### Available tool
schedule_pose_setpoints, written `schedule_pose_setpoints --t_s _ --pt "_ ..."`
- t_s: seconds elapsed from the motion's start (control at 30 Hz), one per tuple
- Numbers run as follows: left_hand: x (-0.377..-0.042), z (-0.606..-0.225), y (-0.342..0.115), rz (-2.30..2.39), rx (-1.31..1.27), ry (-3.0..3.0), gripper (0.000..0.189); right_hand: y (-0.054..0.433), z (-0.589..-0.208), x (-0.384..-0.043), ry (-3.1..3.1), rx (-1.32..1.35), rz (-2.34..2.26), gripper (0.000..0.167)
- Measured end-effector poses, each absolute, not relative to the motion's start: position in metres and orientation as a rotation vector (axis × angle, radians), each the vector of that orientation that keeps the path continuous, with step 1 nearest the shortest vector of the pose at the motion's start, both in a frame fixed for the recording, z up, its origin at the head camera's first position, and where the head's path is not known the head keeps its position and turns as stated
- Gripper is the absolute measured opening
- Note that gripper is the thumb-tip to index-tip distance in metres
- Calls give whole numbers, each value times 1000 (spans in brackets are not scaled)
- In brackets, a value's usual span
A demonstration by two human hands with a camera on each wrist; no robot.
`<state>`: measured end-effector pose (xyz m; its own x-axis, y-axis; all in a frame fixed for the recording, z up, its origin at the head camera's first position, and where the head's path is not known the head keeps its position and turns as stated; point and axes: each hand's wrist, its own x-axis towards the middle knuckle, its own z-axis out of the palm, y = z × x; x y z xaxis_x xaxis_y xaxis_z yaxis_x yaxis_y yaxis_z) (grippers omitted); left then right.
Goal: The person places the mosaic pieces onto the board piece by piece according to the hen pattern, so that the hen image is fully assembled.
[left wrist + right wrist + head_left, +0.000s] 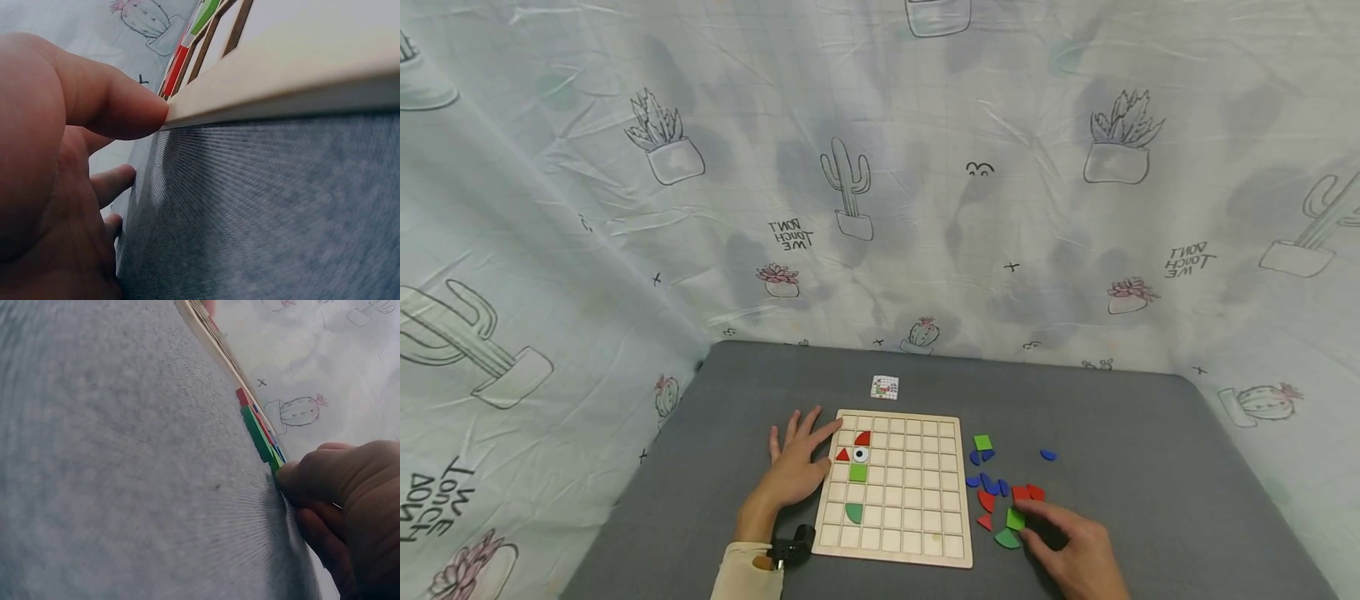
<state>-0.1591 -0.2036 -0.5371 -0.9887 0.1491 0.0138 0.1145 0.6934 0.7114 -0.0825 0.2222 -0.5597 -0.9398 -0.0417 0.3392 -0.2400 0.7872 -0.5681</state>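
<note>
A wooden grid board (pixel 913 517) lies on the table, with a few pieces in its left cells: a red quarter piece (pixel 863 437), a red triangle (pixel 843 455), a white eye disc (pixel 861 455), a green square (pixel 857 472) and a dark green quarter piece (pixel 854 512). My left hand (pixel 797 467) is spread flat beside the board, thumb (pixel 147 115) and index finger touching its left edge. To the right of the board, my right hand (pixel 1075 546) pinches a light green square (pixel 1015 519) between thumb and index finger, close over the table among loose pieces.
Loose blue pieces (pixel 989 485), red pieces (pixel 986 501), another green square (pixel 982 443) and a dark green quarter piece (pixel 1007 539) lie right of the board. One blue half-round (pixel 1048 455) sits farther right. Behind the board lies a small pattern card (pixel 884 387); a printed curtain (pixel 925 208) surrounds the table.
</note>
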Motion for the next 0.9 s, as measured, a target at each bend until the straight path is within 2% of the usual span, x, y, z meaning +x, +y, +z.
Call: schedule_pose_setpoints --t_s 0.53,0.9 --pt "-159 -536 -204 1207 227 2844 64 212 -541 -80 -2634 271 934 43" --pt "-159 -536 -203 1179 222 2846 65 177 -535 -93 -2497 512 1194 44"
